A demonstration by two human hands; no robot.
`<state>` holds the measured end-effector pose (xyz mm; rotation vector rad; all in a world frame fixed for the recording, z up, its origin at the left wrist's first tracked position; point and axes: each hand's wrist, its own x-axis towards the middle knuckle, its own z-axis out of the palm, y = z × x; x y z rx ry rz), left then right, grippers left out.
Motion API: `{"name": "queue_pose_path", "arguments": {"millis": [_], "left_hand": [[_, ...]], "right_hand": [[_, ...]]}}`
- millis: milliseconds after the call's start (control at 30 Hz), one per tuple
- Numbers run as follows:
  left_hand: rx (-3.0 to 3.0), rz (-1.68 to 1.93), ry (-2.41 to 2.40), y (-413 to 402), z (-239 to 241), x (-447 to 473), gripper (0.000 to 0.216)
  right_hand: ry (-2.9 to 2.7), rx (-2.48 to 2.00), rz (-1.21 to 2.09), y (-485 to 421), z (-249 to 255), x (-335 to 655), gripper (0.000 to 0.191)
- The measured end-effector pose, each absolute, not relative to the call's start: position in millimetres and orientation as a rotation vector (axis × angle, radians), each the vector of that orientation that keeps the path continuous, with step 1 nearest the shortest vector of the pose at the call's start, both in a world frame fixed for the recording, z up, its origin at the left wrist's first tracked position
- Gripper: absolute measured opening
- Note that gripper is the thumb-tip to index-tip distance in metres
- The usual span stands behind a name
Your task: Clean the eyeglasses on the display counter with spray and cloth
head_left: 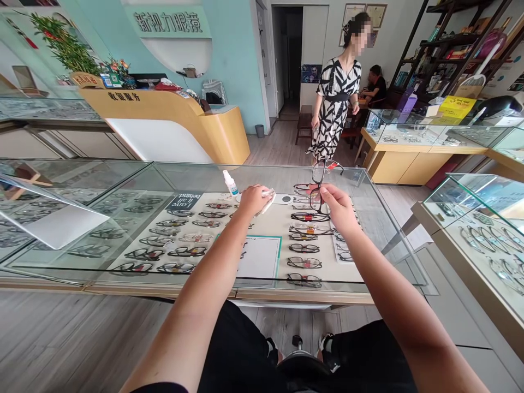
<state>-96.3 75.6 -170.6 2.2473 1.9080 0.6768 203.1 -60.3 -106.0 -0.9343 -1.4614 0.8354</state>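
edgewise, glasses (315, 198) in right hand (339, 206)

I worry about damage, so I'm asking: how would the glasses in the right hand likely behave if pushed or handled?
The glasses are probably light, since the right hand holds them up in a fingertip pinch. Their slim dark rims suggest a fairly stiff but fragile frame. Its thin outstretched parts could catch or bend if pushed.

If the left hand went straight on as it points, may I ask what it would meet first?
Beyond the cloth in the left hand, probably the eyeglasses in the right hand, though depth is unclear.
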Motion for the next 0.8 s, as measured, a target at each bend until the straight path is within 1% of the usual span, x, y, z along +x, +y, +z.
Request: {"name": "queue_pose_path", "arguments": {"millis": [233,633,700,800], "left_hand": [[2.236,0.686,1.918,77,-173,-98,0.023],[2.231,0.731,1.958,75,-173,-91,0.02],[2.221,0.746,1.984,74,-171,-88,0.022],[2.17,0.782,2.045,74,-169,-87,0.032]], "right_hand": [[-1.46,-0.928,0.838,-62,-103,200,0.055],[-1.529,-0.938,0.781,-60,-110,197,0.063],[-1.549,-0.944,0.747,-60,-112,196,0.063],[-1.565,-0.959,0.717,-61,-112,196,0.063]]}}
